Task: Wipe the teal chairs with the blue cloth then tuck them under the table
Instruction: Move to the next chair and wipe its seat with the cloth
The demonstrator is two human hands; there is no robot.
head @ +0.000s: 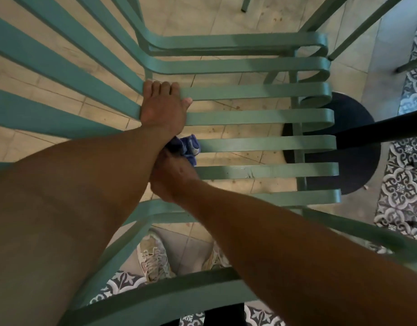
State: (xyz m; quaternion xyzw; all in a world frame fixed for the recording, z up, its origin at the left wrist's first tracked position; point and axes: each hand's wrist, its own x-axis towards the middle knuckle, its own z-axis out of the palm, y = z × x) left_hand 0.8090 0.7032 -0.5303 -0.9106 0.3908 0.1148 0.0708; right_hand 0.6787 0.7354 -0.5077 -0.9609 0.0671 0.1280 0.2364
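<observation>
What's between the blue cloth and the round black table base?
In the head view, only the teal chair's seat slats span between the blue cloth and the black table base, with floor tiles showing through the gaps.

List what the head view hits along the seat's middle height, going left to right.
Teal backrest slats → left hand resting on the slats → seat slats → curled front slat ends → round black table base → patterned floor tiles.
</observation>
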